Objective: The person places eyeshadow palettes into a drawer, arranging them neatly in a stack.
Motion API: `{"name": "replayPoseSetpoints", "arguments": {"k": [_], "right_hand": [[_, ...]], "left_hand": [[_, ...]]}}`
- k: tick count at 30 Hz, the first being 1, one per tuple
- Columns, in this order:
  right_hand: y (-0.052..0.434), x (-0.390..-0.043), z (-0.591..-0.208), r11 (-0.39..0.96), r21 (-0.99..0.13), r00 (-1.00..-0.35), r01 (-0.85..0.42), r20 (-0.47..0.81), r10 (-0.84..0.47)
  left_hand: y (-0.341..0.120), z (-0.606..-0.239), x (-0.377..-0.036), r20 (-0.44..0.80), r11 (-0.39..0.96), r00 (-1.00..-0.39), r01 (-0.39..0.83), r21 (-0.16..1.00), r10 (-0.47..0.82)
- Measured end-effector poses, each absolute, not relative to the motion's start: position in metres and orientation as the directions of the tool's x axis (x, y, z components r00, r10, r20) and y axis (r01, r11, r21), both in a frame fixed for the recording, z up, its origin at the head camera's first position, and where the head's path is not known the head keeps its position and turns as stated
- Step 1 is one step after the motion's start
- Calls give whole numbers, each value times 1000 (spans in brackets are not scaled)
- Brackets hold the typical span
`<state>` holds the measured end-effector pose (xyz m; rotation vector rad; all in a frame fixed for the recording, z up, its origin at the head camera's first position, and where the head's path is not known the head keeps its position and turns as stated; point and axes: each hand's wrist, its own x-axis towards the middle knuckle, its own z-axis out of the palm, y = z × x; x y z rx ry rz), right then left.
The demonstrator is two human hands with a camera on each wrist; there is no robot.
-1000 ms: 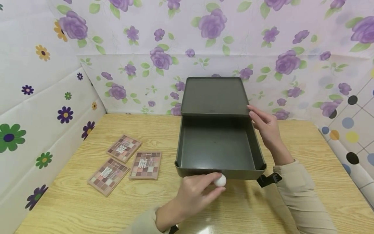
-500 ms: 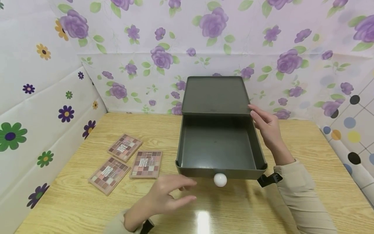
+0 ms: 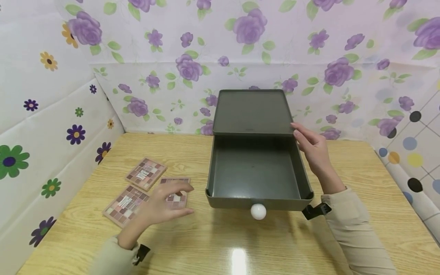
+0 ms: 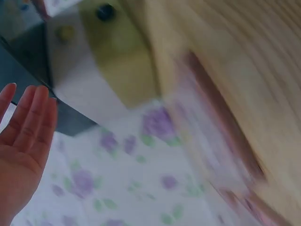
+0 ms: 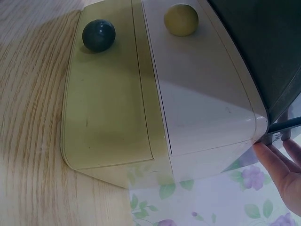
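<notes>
My left hand [image 3: 152, 208] hovers over the eyeshadow palettes, thumb and fingers spread apart with nothing between them. One palette [image 3: 178, 199] shows through that gap; a second palette [image 3: 118, 206] is partly covered by the hand. The third palette [image 3: 146, 173] lies just behind. On the right, a dark grey drawer [image 3: 254, 168] with a white knob [image 3: 258, 211] is pulled out, bare inside. My right hand [image 3: 314, 152] touches the right side of the drawer unit [image 3: 252, 110] near its top, fingers mostly straight. From the right wrist, its fingertips meet the unit's edge.
Below the pulled-out drawer sit a white drawer [image 5: 202, 89] with a yellow knob [image 5: 181, 20] and a yellow-green drawer [image 5: 106, 103] with a dark knob [image 5: 99, 35]. Floral sheets [image 3: 192, 46] stand behind the wooden table [image 3: 268, 244] and along its sides.
My left hand has let go of the drawer's white knob and moved left, over the palettes. The right hand and the drawer unit have stayed in place.
</notes>
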<state>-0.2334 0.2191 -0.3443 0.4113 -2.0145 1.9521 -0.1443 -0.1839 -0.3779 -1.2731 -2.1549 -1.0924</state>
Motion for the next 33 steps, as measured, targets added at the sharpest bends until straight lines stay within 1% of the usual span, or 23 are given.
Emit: {"name": "replayPoseSetpoints", "arguments": {"k": [2, 5, 10, 14, 18, 21, 26, 33], "right_hand": [[219, -233, -344, 40, -911, -912, -409, 410, -3], [219, -233, -344, 52, -909, -911, -413, 413, -14], [219, -233, -344, 50, -906, -907, -421, 421, -16], [218, -232, -344, 45, -909, -910, -415, 415, -20], [218, -232, -345, 46, -910, -911, -412, 411, -19], [219, -232, -345, 53, -910, -912, -410, 410, -11], [221, -232, -343, 69, -909, -912, -410, 411, 4], [219, -233, -343, 57, -909, -910, -414, 414, -1]], "left_hand": [[-196, -383, -149, 606, 357, -567, 823, 442, 558], [-211, -390, -157, 509, 468, -649, 760, 451, 565], [-228, -400, -168, 354, 581, -753, 656, 482, 555], [-240, -405, -174, 200, 659, -815, 563, 500, 544], [-252, -411, -184, 63, 705, -833, 502, 501, 549], [-257, -415, -192, -3, 719, -835, 471, 511, 550], [-261, -421, -202, -55, 735, -826, 466, 492, 560], [-261, -423, -202, -109, 761, -802, 502, 411, 587]]}}
